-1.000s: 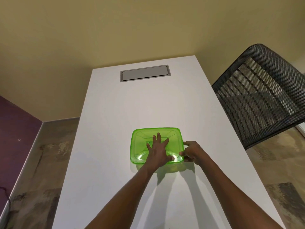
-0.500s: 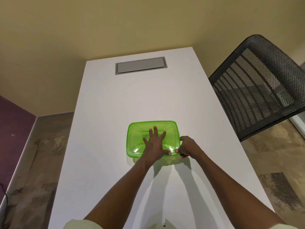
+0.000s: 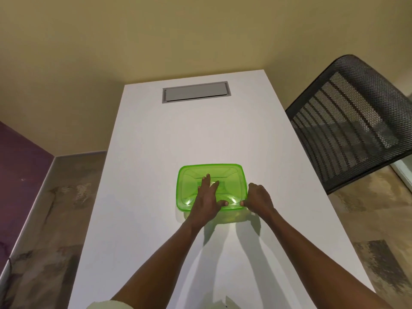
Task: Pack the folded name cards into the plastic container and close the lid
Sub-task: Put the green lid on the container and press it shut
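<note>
A translucent green plastic container (image 3: 231, 217) stands in the middle of the white table (image 3: 156, 134), with its green lid (image 3: 187, 181) on top. My left hand (image 3: 207, 197) lies flat on the lid with straight, spread fingers, pressing down on it. My right hand (image 3: 258, 198) has its fingers curled round the lid's near right corner. No name cards are visible; the container's inside is hidden by the lid and my hands.
A grey rectangular cable hatch (image 3: 195, 92) is set into the table's far end. A black mesh office chair (image 3: 350, 121) stands close to the table's right edge. Floor shows on both sides of the table.
Both hands stay on the lid in the same places. The view has shifted slightly; my right hand's fingers have curled a little tighter on the corner.
</note>
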`<state>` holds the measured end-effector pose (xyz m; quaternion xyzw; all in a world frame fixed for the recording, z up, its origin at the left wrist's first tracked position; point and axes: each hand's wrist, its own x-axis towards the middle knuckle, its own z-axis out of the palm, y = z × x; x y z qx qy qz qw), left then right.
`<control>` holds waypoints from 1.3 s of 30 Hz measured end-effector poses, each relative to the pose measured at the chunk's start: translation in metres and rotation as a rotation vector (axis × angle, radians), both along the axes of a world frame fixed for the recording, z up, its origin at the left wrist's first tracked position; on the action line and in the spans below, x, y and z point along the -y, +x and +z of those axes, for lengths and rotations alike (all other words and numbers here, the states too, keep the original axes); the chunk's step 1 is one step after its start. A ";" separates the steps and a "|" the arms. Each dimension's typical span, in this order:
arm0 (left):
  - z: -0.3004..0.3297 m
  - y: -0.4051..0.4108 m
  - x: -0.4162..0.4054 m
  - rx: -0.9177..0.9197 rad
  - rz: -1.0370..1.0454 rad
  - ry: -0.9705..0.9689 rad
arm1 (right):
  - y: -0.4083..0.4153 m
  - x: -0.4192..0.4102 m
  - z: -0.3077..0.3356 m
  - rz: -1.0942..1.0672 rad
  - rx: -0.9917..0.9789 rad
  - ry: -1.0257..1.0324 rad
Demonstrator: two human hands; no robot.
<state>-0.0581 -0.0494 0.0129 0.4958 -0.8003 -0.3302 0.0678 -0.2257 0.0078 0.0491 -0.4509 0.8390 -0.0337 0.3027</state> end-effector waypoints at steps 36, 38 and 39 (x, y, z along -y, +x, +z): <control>0.011 0.093 0.005 -0.206 0.750 0.250 | 0.132 0.001 -0.021 0.677 0.045 -0.513; 0.017 0.090 0.006 -0.142 0.601 0.089 | 0.125 0.002 -0.022 0.518 0.037 -0.647; 0.019 0.087 0.008 -0.137 0.525 -0.023 | 0.120 0.004 -0.024 0.422 0.009 -0.709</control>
